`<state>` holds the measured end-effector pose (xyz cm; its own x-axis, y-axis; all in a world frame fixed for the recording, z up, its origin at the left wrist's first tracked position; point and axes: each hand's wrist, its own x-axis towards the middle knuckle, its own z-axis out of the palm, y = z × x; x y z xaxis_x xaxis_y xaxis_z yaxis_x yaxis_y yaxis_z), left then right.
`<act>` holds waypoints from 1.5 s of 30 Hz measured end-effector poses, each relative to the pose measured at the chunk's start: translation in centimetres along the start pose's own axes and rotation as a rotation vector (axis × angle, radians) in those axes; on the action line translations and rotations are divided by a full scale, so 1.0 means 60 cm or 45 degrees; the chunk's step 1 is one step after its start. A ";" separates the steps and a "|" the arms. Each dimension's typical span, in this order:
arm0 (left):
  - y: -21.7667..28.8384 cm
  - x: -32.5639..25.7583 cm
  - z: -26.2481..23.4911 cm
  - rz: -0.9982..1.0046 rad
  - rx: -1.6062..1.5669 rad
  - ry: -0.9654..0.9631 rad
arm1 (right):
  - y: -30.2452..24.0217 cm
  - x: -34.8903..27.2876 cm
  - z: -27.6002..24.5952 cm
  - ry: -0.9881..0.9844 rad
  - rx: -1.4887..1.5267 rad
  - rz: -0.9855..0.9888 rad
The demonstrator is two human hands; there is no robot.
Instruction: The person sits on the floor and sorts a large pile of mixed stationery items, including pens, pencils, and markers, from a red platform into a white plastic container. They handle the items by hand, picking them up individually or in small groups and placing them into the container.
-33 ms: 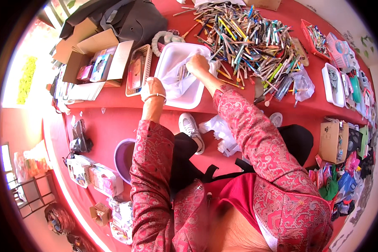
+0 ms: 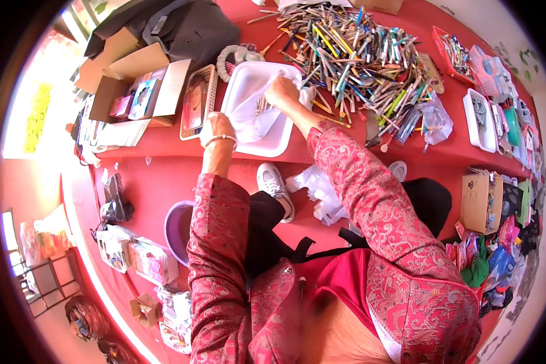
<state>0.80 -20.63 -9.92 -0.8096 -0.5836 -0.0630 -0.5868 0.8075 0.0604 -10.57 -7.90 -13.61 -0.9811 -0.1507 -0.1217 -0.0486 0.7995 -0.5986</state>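
A clear plastic bag (image 2: 249, 124) stretches between my two hands above a white tray (image 2: 277, 145). My left hand (image 2: 218, 128), with a bracelet at its wrist, is closed on the bag's near left edge, beside the tray's left rim. Over the tray's right part, my right hand (image 2: 283, 92) is closed on the bag's other side. A few pencil-like sticks (image 2: 262, 104) show in or under the bag, partly hidden by it. Just right of the tray spreads a large heap of pens, pencils and brushes (image 2: 358, 60).
Left of the tray stand a cream basket (image 2: 212, 91) and an open cardboard box (image 2: 106, 100). A red basket of pens (image 2: 452, 57) and a small white tray (image 2: 476, 138) lie at the right. Below the ledge are a purple bucket (image 2: 175, 233) and a crumpled plastic bag (image 2: 324, 194).
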 end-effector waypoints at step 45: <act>0.265 -0.319 0.060 1.627 0.415 -0.711 | 0.239 -0.033 0.002 0.265 -0.073 -0.123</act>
<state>7.03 3.69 -11.36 -0.6128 0.5932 -0.5221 0.6183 0.7714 0.1507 -9.29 3.81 -22.03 -0.9886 -0.1097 0.1032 -0.1487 0.8197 -0.5532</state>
